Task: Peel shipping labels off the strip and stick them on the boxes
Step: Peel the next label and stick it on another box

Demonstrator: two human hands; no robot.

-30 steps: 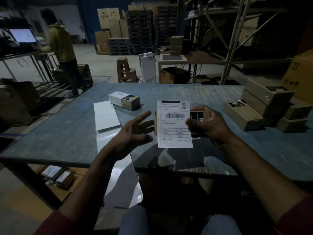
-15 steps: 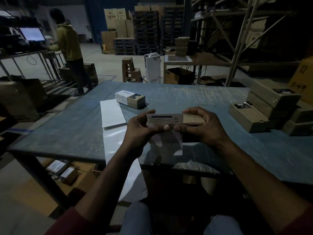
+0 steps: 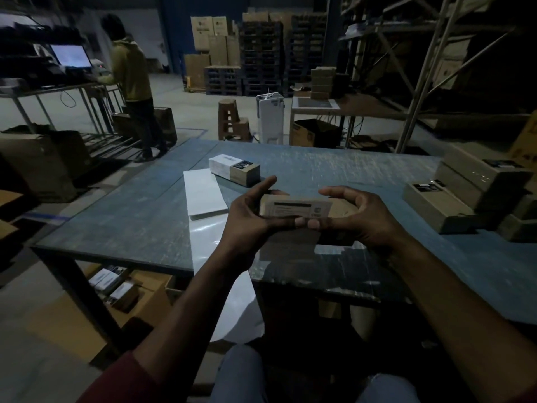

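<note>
A small brown box [image 3: 305,209] is held above the table [image 3: 334,170], a white label [image 3: 293,210] with a black bar laid over its top face. A carton [image 3: 139,298] under the table is seen to hold small boxes. The box's left end is gripped by the left hand [image 3: 247,219], forefinger extended; its right end is gripped by the curled right hand [image 3: 357,216], thumb pressed on the near edge.

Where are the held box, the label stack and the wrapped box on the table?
held box [image 3: 293,209], head view, on its labelled top face
label stack [image 3: 205,194], head view, middle of the white top sheet
wrapped box [image 3: 225,167], head view, white-wrapped left half
</note>
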